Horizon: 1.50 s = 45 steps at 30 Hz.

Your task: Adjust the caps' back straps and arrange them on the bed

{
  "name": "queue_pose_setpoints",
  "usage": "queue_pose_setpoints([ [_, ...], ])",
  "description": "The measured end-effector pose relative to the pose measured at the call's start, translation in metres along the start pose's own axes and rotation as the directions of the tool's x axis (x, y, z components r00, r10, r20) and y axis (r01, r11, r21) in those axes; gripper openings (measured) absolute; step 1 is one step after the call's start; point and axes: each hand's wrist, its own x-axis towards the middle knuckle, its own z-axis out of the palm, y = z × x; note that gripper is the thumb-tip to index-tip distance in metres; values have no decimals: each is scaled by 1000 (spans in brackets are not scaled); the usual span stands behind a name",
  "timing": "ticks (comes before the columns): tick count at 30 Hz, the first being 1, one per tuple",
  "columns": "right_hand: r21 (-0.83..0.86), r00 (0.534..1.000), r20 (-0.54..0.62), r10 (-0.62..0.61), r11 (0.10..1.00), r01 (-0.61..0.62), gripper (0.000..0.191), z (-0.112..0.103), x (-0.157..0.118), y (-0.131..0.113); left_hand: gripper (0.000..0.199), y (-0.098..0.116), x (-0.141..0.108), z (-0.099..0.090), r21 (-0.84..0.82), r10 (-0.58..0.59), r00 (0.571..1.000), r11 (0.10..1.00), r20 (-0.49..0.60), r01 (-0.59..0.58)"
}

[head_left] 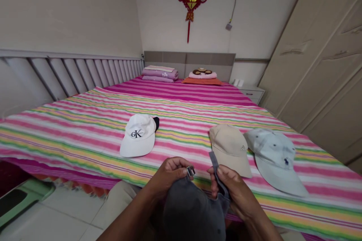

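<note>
A dark grey cap is held low in front of me, over my lap at the bed's near edge. My left hand pinches the metal buckle at one side of its back opening. Between the thumb and fingers of my right hand is the cap's loose strap, its free end pointing up. Strap and buckle are apart. Beyond my hands lie a white cap with dark lettering, a beige cap and a pale blue-grey cap, the last two side by side.
The caps lie on a bed with a striped sheet. Folded bedding and a pink-and-orange stack sit by the headboard. A green stool stands at lower left; a nightstand is at far right.
</note>
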Motion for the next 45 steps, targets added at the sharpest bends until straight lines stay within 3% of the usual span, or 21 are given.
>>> queue_pose_setpoints([
  [9, -200, 989, 136, 52, 979, -24, 32, 4, 4, -3, 16, -7, 3, 6, -177, -29, 994, 983, 103, 47],
  [13, -134, 968, 235, 84, 990, -53, 29, 9, 8, 0, 17, -14, 6, 6, -264, -2, 992, 964, 129, 36],
  [18, -28, 956, 272, 114, 993, -111, 26, 12, 14, 4, 18, -22, 10, 5, -281, -8, 988, 959, 151, 50],
  [24, 5, 960, 252, 122, 992, -127, 28, 14, 16, 7, 19, -25, 11, 6, -317, -36, 992, 945, 124, 74],
  [30, 82, 932, 329, 151, 979, -187, 27, 15, 16, 12, 20, -27, 11, 5, -327, -61, 991, 940, 118, 97],
  [39, -122, 941, 298, 158, 984, -126, 29, 7, 18, 10, 22, -28, 11, 2, -315, -125, 985, 936, 117, 157],
  [45, -80, 959, 254, 127, 991, -110, 28, 9, 16, 11, 22, -30, 10, 5, -264, -117, 989, 955, 88, 136],
])
